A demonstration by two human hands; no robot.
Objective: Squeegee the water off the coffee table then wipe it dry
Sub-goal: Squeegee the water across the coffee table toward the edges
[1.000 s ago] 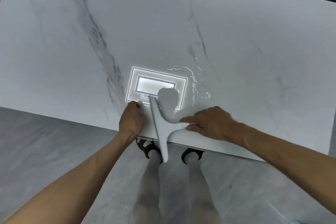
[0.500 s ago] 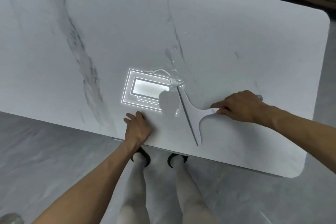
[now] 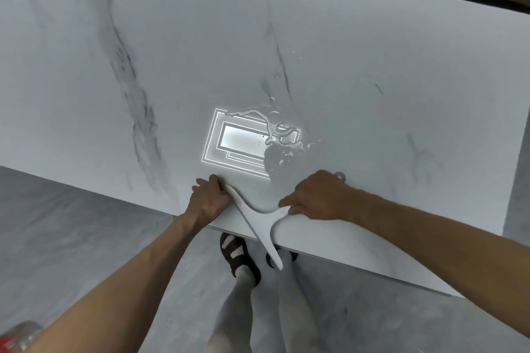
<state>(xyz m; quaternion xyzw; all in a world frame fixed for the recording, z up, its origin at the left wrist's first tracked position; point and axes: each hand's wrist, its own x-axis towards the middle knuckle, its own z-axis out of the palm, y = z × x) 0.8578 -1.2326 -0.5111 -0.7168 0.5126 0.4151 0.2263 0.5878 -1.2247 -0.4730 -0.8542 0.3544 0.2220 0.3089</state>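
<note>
My right hand grips the squeegee handle; left hand curled at its blade tip (grip unclear); water pools beyond on the coffee table.

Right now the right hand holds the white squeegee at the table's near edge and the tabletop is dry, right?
Not dry: the head view shows water pooled on the coffee table beyond the white squeegee, which the right hand holds at the near edge.

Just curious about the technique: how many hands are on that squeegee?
2. The left hand holds the blade's far end; the right hand grips the handle of the squeegee.
</note>
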